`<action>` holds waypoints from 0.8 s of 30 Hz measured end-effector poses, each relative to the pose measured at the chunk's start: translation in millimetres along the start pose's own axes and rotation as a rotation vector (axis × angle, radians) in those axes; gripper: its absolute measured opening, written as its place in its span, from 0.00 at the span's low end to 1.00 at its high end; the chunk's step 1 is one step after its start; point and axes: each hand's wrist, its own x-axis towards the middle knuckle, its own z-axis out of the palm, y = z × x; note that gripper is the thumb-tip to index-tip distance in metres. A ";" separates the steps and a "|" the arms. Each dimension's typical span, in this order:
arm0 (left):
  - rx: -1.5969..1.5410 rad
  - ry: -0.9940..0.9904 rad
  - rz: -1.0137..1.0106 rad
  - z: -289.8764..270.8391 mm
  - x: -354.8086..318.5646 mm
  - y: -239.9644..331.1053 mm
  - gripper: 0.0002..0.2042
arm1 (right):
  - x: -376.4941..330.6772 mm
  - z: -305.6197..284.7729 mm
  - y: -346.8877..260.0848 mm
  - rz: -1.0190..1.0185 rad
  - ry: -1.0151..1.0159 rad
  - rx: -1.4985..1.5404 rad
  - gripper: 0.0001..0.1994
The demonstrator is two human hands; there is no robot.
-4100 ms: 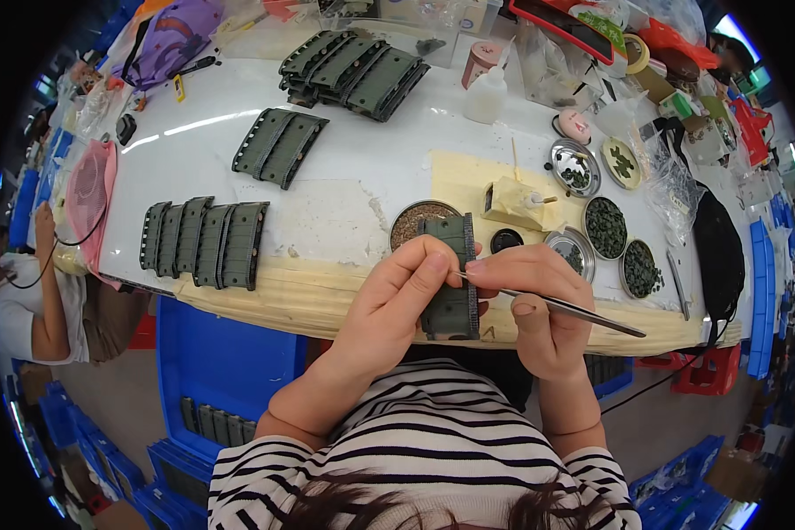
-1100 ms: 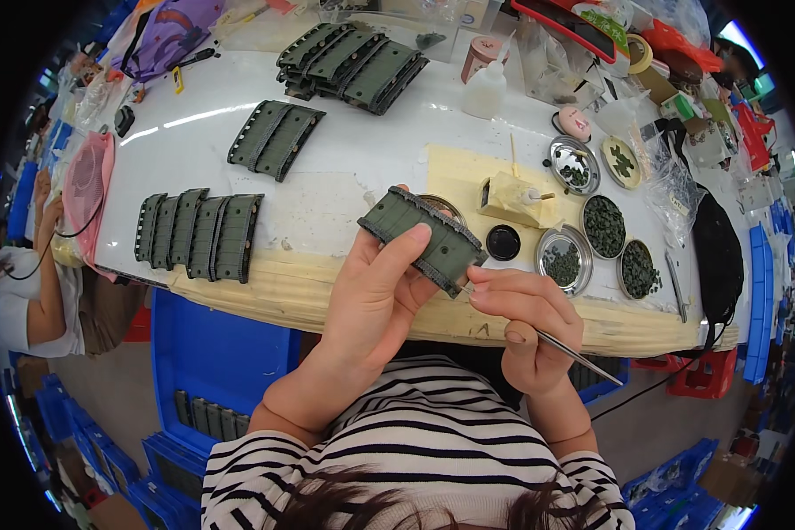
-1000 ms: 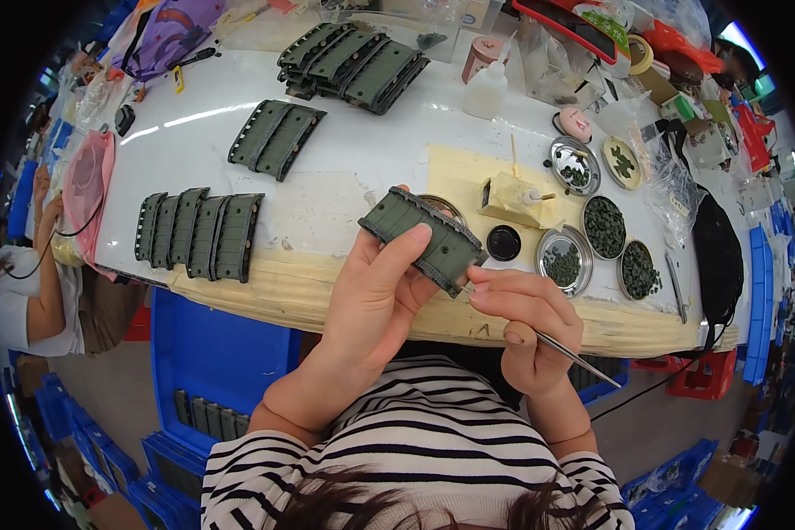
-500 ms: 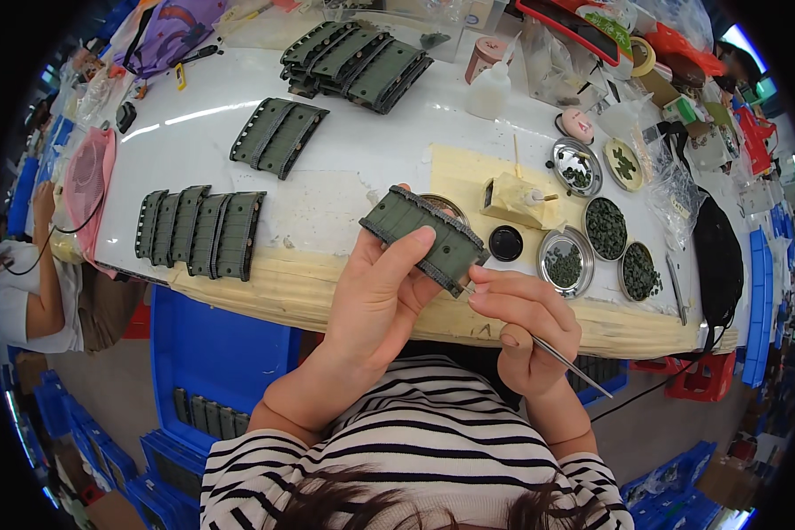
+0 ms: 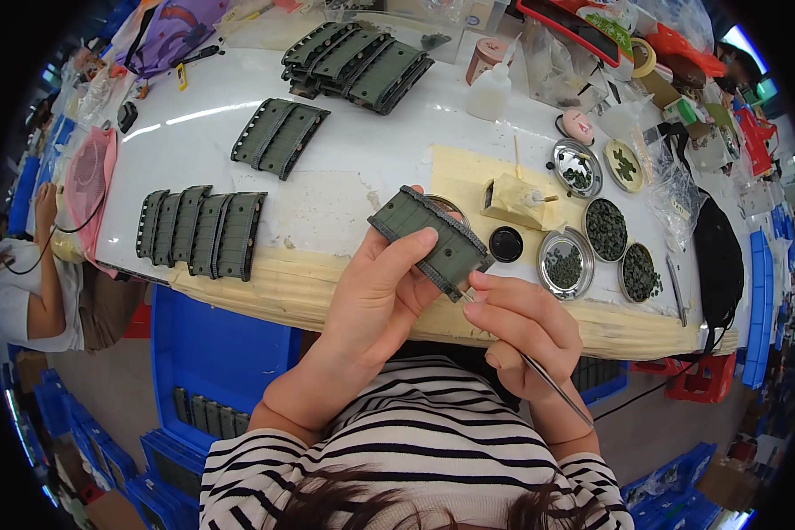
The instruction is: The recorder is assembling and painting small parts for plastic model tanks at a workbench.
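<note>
Gripping dark-green ribbed rectangular panel (image 5: 450, 249) in left hand (image 5: 371, 287), thumb across its face, above near edge of white tabletop (image 5: 185, 150). Right hand (image 5: 534, 322) clamped around slim silver metal tweezer-like tool (image 5: 558, 387), tip near panel's lowest corner.

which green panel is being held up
The tilted green panel in the left hand; the other panels lie on the table or in blue trays.
</note>
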 end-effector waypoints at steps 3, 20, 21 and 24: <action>-0.010 -0.026 -0.024 -0.6 0.4 0.8 0.22 | -0.9 -1.3 -0.9 -0.009 0.006 0.012 0.19; -0.082 -0.137 -0.105 -3.0 1.7 1.6 0.22 | -11.8 3.5 -1.8 -0.085 0.060 -0.107 0.19; -0.084 -0.137 -0.105 -2.9 1.7 1.7 0.22 | -11.7 3.5 -1.6 -0.089 0.060 -0.106 0.19; -0.089 -0.138 -0.105 -3.4 1.9 1.5 0.21 | -11.0 3.4 -1.1 -0.096 0.058 -0.105 0.19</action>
